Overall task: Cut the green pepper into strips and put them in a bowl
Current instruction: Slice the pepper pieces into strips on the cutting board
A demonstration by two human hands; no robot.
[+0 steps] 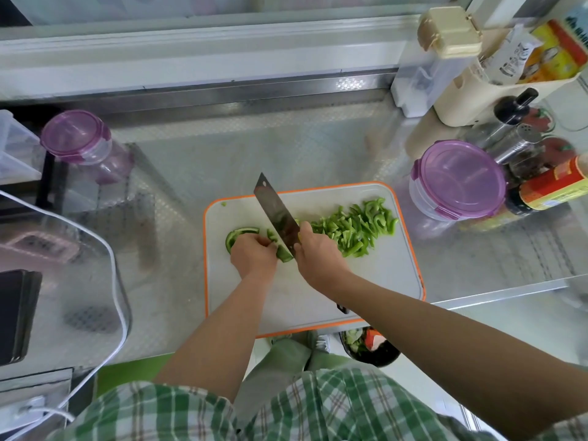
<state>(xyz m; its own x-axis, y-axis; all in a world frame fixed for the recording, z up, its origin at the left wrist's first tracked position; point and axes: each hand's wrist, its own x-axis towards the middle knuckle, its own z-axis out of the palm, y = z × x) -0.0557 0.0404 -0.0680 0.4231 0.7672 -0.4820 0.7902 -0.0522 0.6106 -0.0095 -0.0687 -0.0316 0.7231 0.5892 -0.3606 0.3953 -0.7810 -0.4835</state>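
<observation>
Left hand [253, 254] pins pepper [237, 237], right hand [318, 254] grips knife [276, 214] w/ blade beside knuckles: curl fingertips back (thin, even slices).

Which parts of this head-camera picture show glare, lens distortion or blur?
Head view: glare washes over the steel counter; the wide lens bends the window sill and stretches the picture's edges; the knife, left hand, right hand and strips look fairly sharp; the packets at the corner look soft.

Green pepper strips [353, 229], white orange-rimmed cutting board [318, 300], purple lid [458, 178], green plaid shirt [318, 409]
</observation>
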